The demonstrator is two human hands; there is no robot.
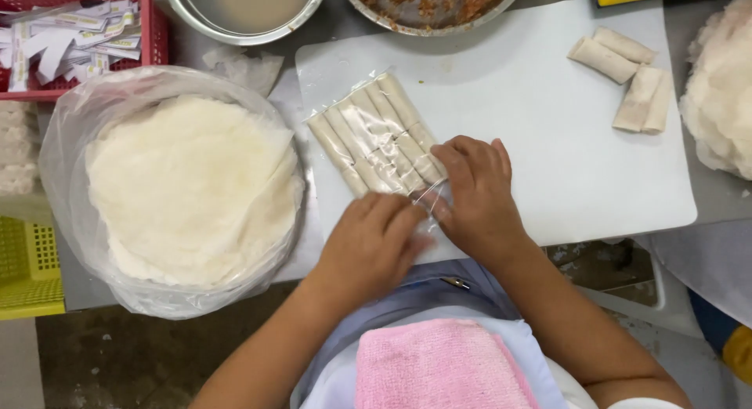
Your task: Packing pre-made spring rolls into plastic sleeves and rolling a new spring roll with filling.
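Both hands (left (pixel 372 240), right (pixel 470 191)) pinch the roll-filled clear bag's (pixel 376 135) near end.

The clear bag (pixel 376 135) around the pale rolls is thin, glossy plastic, creased where it gathers. It lies on a smooth, matt white board (pixel 548 142). The pink towel (pixel 439 366) is nubbly cloth, and the bowl (pixel 243 13) is shiny metal.

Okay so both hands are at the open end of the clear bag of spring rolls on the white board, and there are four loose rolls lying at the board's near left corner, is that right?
Not quite. The head view shows the four loose rolls at the far right corner of the white board, not the near left. The rest holds: left hand and right hand meet at the end of the clear bag.
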